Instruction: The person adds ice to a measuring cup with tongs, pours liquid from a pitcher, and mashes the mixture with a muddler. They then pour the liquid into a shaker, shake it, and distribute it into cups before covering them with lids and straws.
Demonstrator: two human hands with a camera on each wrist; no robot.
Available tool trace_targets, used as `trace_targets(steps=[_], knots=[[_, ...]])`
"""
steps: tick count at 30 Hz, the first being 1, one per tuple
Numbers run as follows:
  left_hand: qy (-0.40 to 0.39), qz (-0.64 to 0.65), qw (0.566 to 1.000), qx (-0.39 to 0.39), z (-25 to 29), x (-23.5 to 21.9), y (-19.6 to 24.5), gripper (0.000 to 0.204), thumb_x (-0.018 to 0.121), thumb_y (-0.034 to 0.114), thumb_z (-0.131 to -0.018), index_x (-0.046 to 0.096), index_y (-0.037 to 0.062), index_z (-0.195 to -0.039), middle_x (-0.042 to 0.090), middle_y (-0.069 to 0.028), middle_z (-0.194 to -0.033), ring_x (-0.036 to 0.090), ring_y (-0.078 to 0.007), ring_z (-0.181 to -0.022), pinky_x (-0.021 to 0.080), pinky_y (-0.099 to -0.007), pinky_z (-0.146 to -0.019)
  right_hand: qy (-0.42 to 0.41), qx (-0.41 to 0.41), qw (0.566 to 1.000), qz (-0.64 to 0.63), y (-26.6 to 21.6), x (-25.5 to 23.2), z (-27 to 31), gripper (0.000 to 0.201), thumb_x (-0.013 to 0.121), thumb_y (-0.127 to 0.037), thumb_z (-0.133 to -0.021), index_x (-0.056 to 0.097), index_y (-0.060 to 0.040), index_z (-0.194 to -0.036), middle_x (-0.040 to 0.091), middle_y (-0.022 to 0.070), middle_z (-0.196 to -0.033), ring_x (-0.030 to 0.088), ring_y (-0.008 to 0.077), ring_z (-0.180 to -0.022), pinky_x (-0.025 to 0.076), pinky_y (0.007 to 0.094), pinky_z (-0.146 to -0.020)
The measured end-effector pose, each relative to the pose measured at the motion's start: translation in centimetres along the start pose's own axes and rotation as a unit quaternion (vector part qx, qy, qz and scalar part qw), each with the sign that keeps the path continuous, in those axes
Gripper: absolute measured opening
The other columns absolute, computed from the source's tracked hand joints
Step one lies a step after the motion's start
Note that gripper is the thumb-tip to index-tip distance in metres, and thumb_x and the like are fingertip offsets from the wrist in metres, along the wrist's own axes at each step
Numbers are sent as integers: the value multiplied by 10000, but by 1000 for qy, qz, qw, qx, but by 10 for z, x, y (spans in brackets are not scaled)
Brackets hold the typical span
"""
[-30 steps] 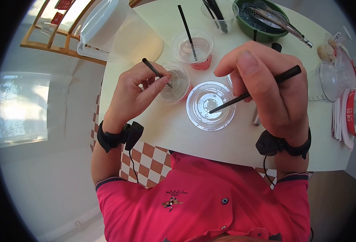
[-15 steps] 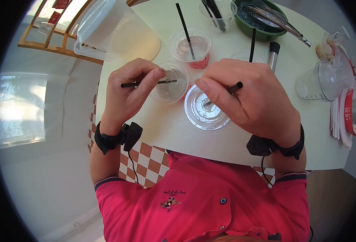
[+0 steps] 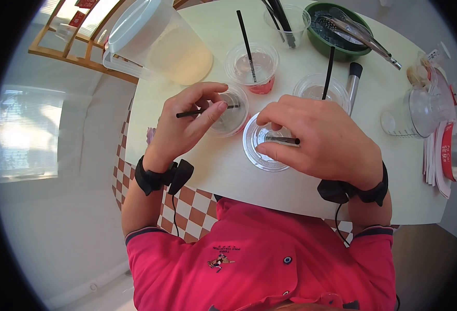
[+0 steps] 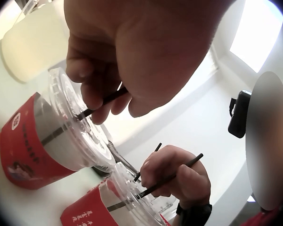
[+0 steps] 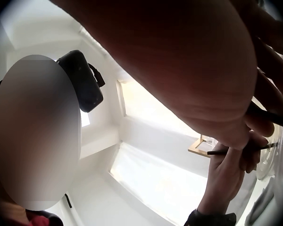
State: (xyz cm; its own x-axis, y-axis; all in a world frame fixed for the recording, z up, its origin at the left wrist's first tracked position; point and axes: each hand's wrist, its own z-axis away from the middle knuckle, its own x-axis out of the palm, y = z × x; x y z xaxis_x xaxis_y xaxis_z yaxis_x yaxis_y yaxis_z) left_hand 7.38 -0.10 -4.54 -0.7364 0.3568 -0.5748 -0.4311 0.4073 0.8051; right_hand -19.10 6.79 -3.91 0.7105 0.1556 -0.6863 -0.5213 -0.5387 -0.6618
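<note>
A black straw [image 3: 187,113] slants through the clear lid of the left cup [image 3: 232,116]. My left hand [image 3: 187,122] has its fingers curled around that straw, with its index fingertip apart from the thumb tip. A second black straw [image 3: 286,140] stands through the lid [image 3: 257,158] of the nearest cup. The fingers of my right hand [image 3: 327,140] curl about this straw, and a gap shows between thumb and index finger. In the left wrist view both cups wear red sleeves, on the left cup [image 4: 19,155] and the nearest cup [image 4: 82,207].
Behind stand two more lidded cups with straws, a pink one [image 3: 262,85] and another [image 3: 308,85]. A lidded pitcher [image 3: 182,57] is back left. A cup of straws [image 3: 303,23], a green bowl [image 3: 337,49], a black-ended metal tool [image 3: 353,83] and a measuring jug [image 3: 409,116] lie right.
My right hand has lowered to the nearest cup with its straw, then the thumb and index finger have spread apart. My left hand's straw has tilted lower, and its thumb and index fingertips have parted.
</note>
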Motion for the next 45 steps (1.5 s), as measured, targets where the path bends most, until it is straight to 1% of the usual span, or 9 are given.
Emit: trace_targets(steps=[5,11,17,21,25,30,34,40,45], knots=[[22,-23,999,18,8,-13,5,602,848,150,-829,593,49,-1365,699,-45,-1103,534,-56,-708,452,-203,-630,6,20,999,-50,-7,-33,5,406,799,-262,-800,680,-57,-1129,668,98,-919,610,236,-740,508,345,-663],[144,58,979,134,24,-13,-3,547,776,265,-913,583,34,-1370,700,-91,-1130,522,-50,-715,400,-190,-590,31,32,996,-80,-5,-55,19,480,846,-203,-758,689,-52,-1186,673,74,-932,570,152,-646,460,271,-568],[380,361,851,35,70,-26,-21,430,458,415,-1096,689,55,-1140,690,-68,-979,484,-74,-631,336,-209,-519,1,37,994,-99,-19,-73,26,475,856,-208,-763,701,-52,-1184,696,69,-937,602,119,-644,397,235,-500],[363,551,747,-76,97,-7,-58,416,432,386,-1108,688,72,-1016,654,-32,-853,450,-89,-573,327,-230,-466,-45,0,993,-110,-29,-78,28,461,857,-220,-776,707,-38,-1172,711,79,-922,612,132,-638,427,243,-505],[341,544,755,-133,106,29,-80,415,449,378,-1105,683,53,-994,662,-44,-845,470,-82,-568,324,-223,-469,-125,-34,982,-134,-48,-64,24,391,839,-239,-826,721,-28,-1135,714,102,-919,652,206,-668,532,303,-581],[288,365,876,-129,103,58,-76,358,508,295,-1096,687,14,-964,681,-57,-797,492,-57,-576,335,-210,-492,-179,-154,966,-107,-83,-3,24,394,787,-227,-869,672,-28,-1188,689,98,-1001,686,256,-829,566,342,-655],[281,364,882,-107,98,60,-75,324,537,257,-1086,698,11,-948,683,-53,-779,484,-45,-575,337,-205,-498,-217,-167,958,-90,-116,81,22,435,734,-209,-890,591,-17,-1253,636,108,-1060,663,259,-929,561,330,-748],[282,443,843,-118,96,52,-77,317,549,265,-1077,694,15,-946,685,-64,-783,500,-62,-564,358,-209,-509,-131,-209,943,-223,-160,231,-4,459,719,-219,-892,567,21,-1253,573,189,-1232,534,329,-1236,457,424,-1028],[277,593,748,-112,91,42,-96,274,551,275,-1068,676,48,-979,664,-58,-808,526,-100,-598,373,-238,-515,-163,-218,949,-161,-154,274,-5,471,735,-257,-875,593,24,-1225,560,199,-1273,453,382,-1344,337,492,-1156]])
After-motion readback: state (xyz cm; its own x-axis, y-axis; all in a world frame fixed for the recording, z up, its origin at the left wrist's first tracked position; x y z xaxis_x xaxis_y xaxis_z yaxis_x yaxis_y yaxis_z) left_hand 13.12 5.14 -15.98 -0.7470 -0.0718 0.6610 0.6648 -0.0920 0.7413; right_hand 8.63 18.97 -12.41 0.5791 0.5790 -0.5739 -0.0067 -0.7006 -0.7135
